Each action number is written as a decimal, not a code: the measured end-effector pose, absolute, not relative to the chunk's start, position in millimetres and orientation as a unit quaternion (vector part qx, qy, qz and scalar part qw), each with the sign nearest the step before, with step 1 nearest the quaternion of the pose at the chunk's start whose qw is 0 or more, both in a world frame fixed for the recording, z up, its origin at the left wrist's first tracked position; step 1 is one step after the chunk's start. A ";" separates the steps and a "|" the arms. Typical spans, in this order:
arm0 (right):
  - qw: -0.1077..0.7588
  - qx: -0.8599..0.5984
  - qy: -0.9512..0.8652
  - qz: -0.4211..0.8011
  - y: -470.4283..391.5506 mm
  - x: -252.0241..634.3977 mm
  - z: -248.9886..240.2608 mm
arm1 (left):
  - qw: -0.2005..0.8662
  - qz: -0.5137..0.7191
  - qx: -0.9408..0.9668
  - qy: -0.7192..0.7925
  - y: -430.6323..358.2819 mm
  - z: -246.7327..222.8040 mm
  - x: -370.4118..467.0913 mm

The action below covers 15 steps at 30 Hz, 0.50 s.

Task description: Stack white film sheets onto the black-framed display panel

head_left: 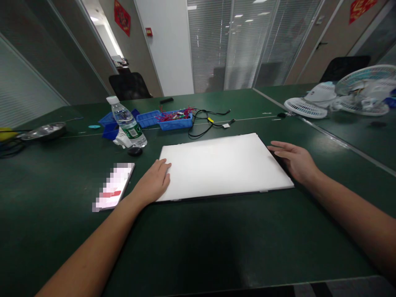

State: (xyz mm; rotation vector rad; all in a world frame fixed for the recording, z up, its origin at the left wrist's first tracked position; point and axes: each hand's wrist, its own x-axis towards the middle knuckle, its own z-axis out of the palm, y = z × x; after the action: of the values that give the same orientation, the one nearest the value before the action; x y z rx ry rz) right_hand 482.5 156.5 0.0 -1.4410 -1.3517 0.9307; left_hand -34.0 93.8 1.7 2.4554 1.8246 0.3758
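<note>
A white rectangular panel (219,167) with a thin dark border lies flat on the green table in front of me. My left hand (154,180) rests over the panel's left edge, its fingertips lying on the white surface. Beside the right edge is my right hand (295,161), fingers stretched out and apart, holding nothing. Its fingertips are close to the panel's upper right side; whether they touch it I cannot tell. Left of my left hand lies a phone (116,185), its face partly pixelated.
A water bottle (127,121) stands behind the phone near a black mouse (135,152). Farther back are blue bins (176,124), one with red wires, and black cables (201,134). White fan parts (309,108) lie at right, a round metal piece (46,131) at left.
</note>
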 end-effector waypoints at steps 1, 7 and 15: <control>0.468 -0.571 -0.543 0.400 155.7 483.2 2.5 | 0.032 0.116 0.795 0.594 93.8 1.7 -34.1; 0.482 -0.534 -0.515 0.467 146.3 482.8 20.0 | 0.035 0.117 0.795 0.594 93.8 0.9 -35.6; 0.595 -0.526 -0.406 0.453 146.4 467.5 15.3 | 0.036 0.113 0.795 0.594 93.6 1.2 -36.3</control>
State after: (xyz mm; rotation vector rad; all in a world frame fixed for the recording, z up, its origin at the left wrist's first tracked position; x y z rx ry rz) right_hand 467.5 146.4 15.3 -1.2210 -0.9428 1.0527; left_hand -36.3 93.6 1.2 2.4427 1.8259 0.3484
